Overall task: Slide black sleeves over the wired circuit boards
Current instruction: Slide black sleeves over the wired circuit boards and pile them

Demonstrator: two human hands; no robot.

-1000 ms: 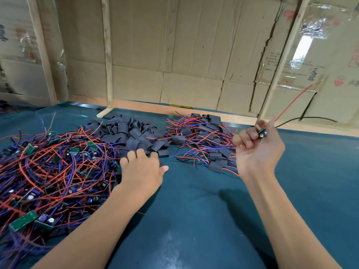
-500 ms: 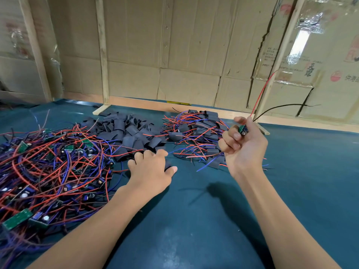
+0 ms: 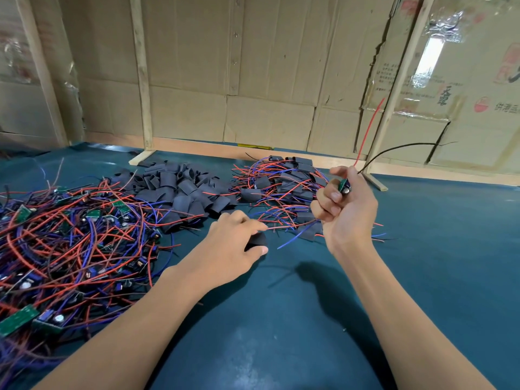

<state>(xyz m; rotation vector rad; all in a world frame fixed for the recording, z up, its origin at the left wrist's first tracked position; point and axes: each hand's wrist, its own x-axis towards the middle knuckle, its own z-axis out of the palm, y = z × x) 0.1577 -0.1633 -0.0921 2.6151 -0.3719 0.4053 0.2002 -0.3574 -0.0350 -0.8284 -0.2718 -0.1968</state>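
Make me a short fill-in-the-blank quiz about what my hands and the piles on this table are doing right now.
1. The right hand holds up a small green ____ with wires.
2. The left hand grips one black ____ on the table.
3. The loose sleeve pile lies ____ the bare-board pile and the finished pile.

Answers: circuit board; sleeve; between

Left hand (image 3: 230, 246) around black sleeve (image 3: 256, 240); right hand (image 3: 347, 209) around wired board (image 3: 343, 186).
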